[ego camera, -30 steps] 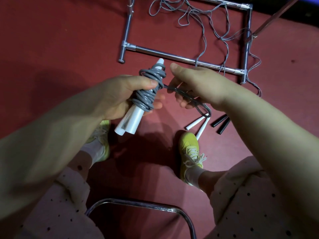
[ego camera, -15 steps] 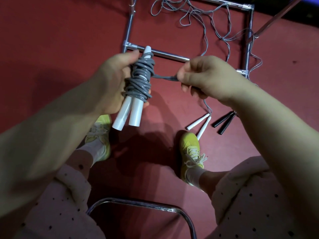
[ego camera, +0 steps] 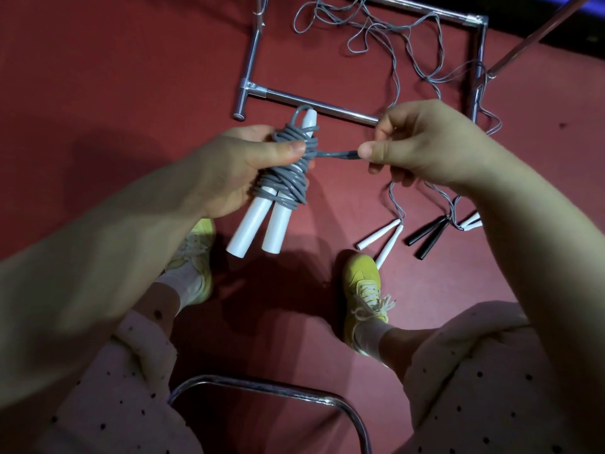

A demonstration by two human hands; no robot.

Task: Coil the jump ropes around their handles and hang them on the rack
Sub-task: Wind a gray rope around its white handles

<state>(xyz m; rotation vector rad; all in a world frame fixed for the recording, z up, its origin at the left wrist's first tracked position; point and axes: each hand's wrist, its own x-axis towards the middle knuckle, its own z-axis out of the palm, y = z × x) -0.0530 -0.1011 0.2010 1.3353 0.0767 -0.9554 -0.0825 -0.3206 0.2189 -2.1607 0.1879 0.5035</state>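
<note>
The left hand (ego camera: 229,168) gripped a pair of white handles (ego camera: 262,221) held side by side, its thumb pressed across the grey rope (ego camera: 291,172) wound thickly around their upper half. The right hand (ego camera: 422,149) pinched a short, taut stretch of the same rope between thumb and fingers, pulled out sideways from the bundle. A small loop of rope stood above the top of the handles.

This rope looked almost fully coiled, with the last end seemingly being tightened or tucked; it had not yet been hung.

Beyond the hands, a chrome rack (ego camera: 314,103) stood on the red floor (ego camera: 114,77), and nothing coiled hung on the part in view. More thin grey rope (ego camera: 393,34) lay in a loose tangle inside and over its frame. To the right, a second pair of white handles (ego camera: 383,240) and a pair of black handles (ego camera: 427,235) lay on the floor near a yellow shoe (ego camera: 363,286), with another white pair (ego camera: 471,222) partly hidden behind the right forearm. Those ropes appeared uncoiled, so most of the job remained.
</note>
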